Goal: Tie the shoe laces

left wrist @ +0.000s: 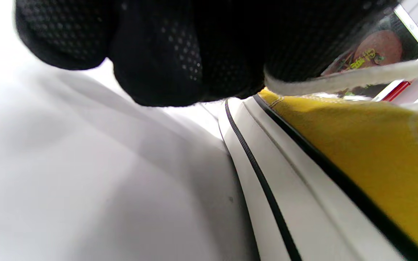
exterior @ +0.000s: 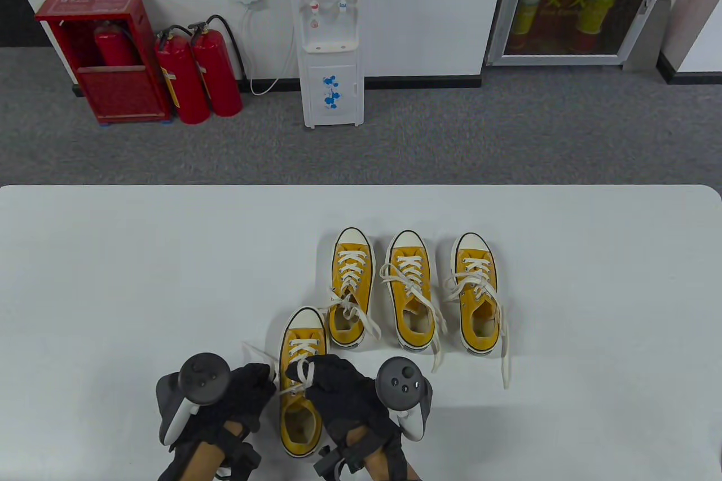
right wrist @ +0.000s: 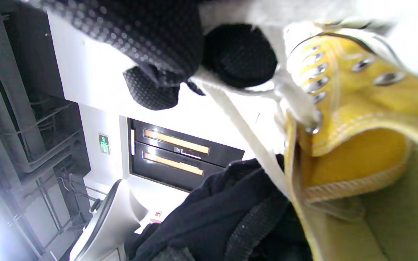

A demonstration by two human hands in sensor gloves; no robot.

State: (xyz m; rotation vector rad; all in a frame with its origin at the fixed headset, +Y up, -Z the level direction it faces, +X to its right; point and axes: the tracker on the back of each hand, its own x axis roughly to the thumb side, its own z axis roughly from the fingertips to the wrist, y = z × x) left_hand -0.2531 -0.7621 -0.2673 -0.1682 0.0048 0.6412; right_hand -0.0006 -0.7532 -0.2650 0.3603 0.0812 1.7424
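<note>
Table view, both hands' fingers (exterior: 265, 376) pinching lace (exterior: 303, 373)

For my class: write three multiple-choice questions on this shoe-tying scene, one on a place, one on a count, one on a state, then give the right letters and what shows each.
1. Where does the near shoe lie?
A. between the left hand and the right hand
B. on the floor
C. right of the row of three

2. How many yellow shoes are on the table?
A. two
B. four
C. six

3. What is the state of the far right shoe?
A. no laces
B. tied in a neat bow
C. laces loose, trailing onto the table

Answers: 1 A, both hands flank it, pinching its lace. 2 B, three in a row plus one nearer. 3 C, lace ends lie along the tabletop.
</note>
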